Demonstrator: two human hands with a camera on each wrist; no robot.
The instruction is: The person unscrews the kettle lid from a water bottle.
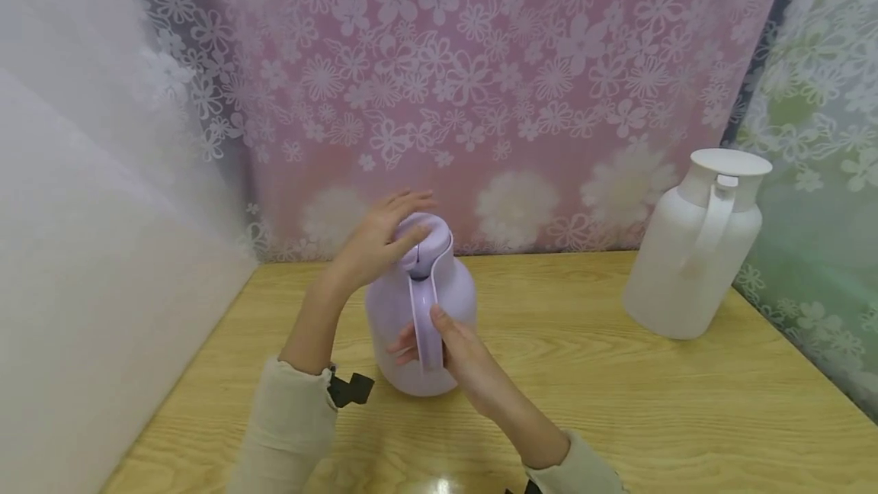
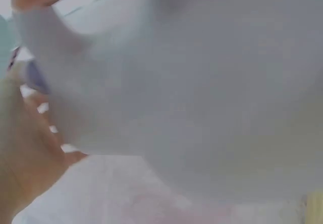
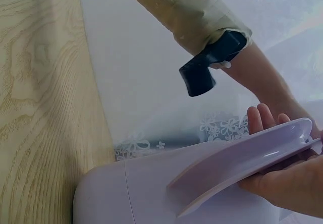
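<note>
Clearly, the lilac jug [image 1: 394,307] stands upright, at eleven o'clock from the right hand [image 1: 466,357], which clasps its six-o'clock handle [image 1: 427,326]; the left hand [image 1: 373,245], thumb and fingers apart, touches its lid [image 1: 437,241].

Light beige sleeves [image 1: 288,418] over bare hands, with dark gear at the wrist.
The left sleeve is finely ribbed and softly creased, its cuff gathered around a nearly black strap [image 3: 228,47] that carries a squarish block [image 3: 198,81] with a small pale knob [image 3: 226,64] close by. The right sleeve [image 1: 576,469] matches in colour; the dark piece [image 1: 533,488] beside its cuff is mostly out of view, perhaps a similar strap.
</note>
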